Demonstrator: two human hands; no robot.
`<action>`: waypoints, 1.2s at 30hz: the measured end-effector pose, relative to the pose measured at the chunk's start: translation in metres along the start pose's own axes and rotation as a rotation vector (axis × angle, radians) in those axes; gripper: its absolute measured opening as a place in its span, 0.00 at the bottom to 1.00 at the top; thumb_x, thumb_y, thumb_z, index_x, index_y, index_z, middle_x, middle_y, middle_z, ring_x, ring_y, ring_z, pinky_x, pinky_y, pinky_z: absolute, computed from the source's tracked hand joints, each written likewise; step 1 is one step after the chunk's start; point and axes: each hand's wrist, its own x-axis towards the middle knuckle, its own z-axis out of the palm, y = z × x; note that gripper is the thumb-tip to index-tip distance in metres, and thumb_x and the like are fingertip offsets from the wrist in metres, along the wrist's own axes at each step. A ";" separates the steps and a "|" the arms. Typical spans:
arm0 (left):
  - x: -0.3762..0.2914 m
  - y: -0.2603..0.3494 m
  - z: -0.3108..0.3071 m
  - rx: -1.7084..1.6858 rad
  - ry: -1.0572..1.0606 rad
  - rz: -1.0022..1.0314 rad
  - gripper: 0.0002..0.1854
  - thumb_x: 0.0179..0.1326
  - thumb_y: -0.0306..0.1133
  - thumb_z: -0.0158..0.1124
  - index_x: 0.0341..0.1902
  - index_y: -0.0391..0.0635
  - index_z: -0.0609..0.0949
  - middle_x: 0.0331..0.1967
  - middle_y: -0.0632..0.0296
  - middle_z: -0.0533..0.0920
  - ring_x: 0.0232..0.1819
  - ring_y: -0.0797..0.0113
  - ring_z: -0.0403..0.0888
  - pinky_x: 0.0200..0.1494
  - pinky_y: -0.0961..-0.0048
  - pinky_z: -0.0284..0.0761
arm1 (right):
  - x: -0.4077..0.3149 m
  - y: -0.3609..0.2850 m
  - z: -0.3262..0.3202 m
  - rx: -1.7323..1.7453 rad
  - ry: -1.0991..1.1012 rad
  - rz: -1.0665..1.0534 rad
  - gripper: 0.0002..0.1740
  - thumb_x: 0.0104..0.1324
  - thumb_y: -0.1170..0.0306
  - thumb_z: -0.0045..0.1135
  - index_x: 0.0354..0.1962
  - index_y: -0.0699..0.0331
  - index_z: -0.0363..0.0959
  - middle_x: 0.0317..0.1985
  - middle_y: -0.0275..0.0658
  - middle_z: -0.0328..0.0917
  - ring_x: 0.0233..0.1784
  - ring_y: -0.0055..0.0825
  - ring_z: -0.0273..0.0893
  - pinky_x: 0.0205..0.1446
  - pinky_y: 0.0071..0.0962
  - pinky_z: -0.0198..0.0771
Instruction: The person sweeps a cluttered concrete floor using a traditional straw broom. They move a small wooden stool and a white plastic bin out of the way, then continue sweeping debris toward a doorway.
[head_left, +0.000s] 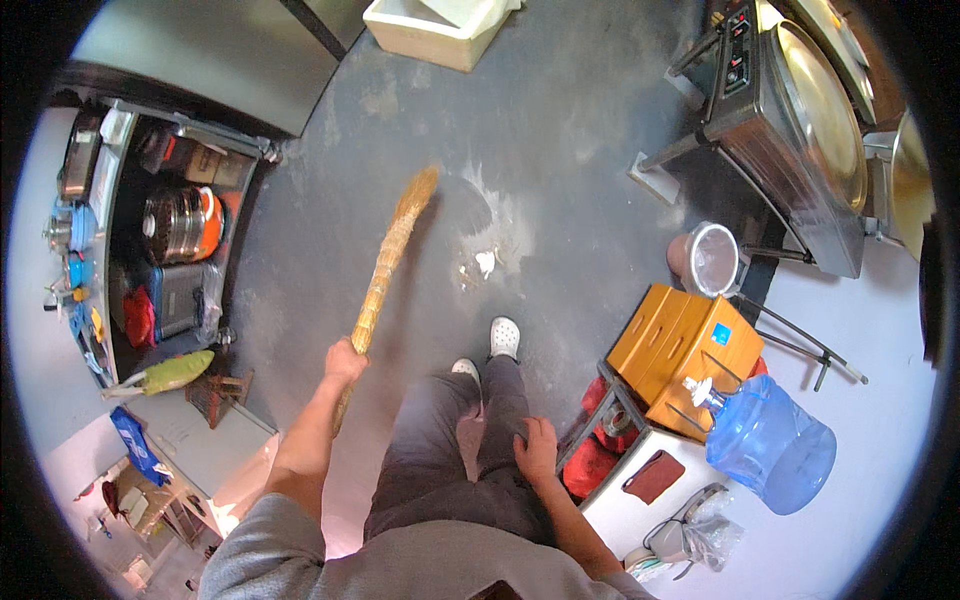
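Observation:
My left hand (345, 363) grips the stem of a straw broom (386, 259). The broom slants away from me over the dark floor, its bristle end far ahead and its butt end below my wrist. To the right of the bristles is a small scatter of debris with a white scrap (486, 262) on the floor. Beside my right thigh hangs my right hand (536, 448), with nothing seen in it and its fingers loosely bent; whether it touches the trousers I cannot tell.
At right, a blue water jug (772, 442) leans by a wooden drawer cabinet (675, 349). Behind them stand a lined bin (681, 259) and a metal cooking appliance (780, 142) on legs. A loaded shelf unit (238, 251) lines the left; a white tub (427, 49) sits ahead.

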 end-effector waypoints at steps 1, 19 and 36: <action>0.004 0.001 -0.006 0.035 0.028 0.034 0.23 0.48 0.38 0.72 0.45 0.36 0.81 0.41 0.40 0.86 0.48 0.42 0.84 0.52 0.53 0.79 | 0.009 0.002 -0.002 -0.022 0.017 -0.013 0.26 0.57 0.69 0.64 0.53 0.65 0.70 0.54 0.49 0.71 0.58 0.52 0.69 0.63 0.45 0.65; 0.461 0.183 -0.209 0.288 0.188 0.192 0.23 0.57 0.32 0.62 0.58 0.39 0.76 0.51 0.42 0.84 0.56 0.42 0.81 0.57 0.52 0.79 | 0.082 -0.135 0.135 0.009 0.040 0.574 0.28 0.58 0.69 0.63 0.56 0.68 0.69 0.50 0.53 0.73 0.56 0.54 0.70 0.60 0.47 0.64; 0.360 0.084 -0.041 0.588 -0.423 0.493 0.52 0.52 0.29 0.68 0.79 0.61 0.51 0.48 0.42 0.83 0.51 0.41 0.84 0.53 0.49 0.80 | 0.141 -0.263 0.230 0.346 0.068 0.688 0.29 0.62 0.69 0.61 0.59 0.68 0.67 0.55 0.55 0.71 0.60 0.56 0.66 0.65 0.50 0.62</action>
